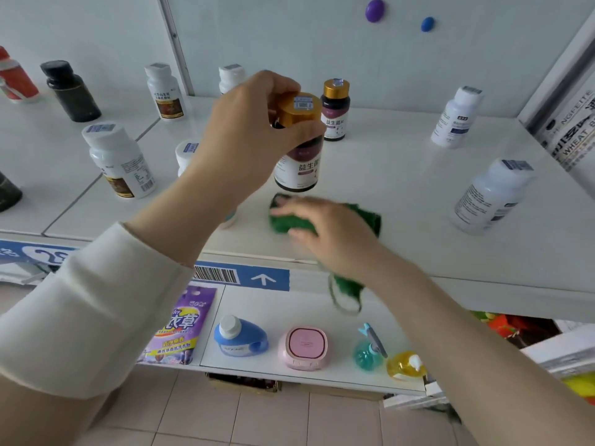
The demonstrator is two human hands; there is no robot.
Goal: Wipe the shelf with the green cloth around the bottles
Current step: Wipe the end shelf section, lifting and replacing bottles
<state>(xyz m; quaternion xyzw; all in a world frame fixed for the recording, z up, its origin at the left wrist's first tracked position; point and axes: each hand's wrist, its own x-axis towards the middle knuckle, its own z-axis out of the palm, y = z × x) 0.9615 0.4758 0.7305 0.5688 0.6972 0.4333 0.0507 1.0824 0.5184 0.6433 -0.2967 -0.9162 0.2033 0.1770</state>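
My left hand (248, 123) grips a dark bottle with a gold cap (297, 165) by its top and holds it lifted just above the white shelf (402, 194). Directly below the bottle, my right hand (325, 233) presses the green cloth (283, 217) flat on the shelf, fingers spread over it. One end of the cloth hangs over the shelf's front edge under my wrist. The hand and cloth are motion-blurred.
A second gold-capped bottle (335, 111) stands behind. White bottles stand at the right (457, 117) (492, 194), at the left (119, 162) and at the back (164, 91). A black bottle (70, 91) is far left. Cleaning products (306, 347) sit on the lower shelf.
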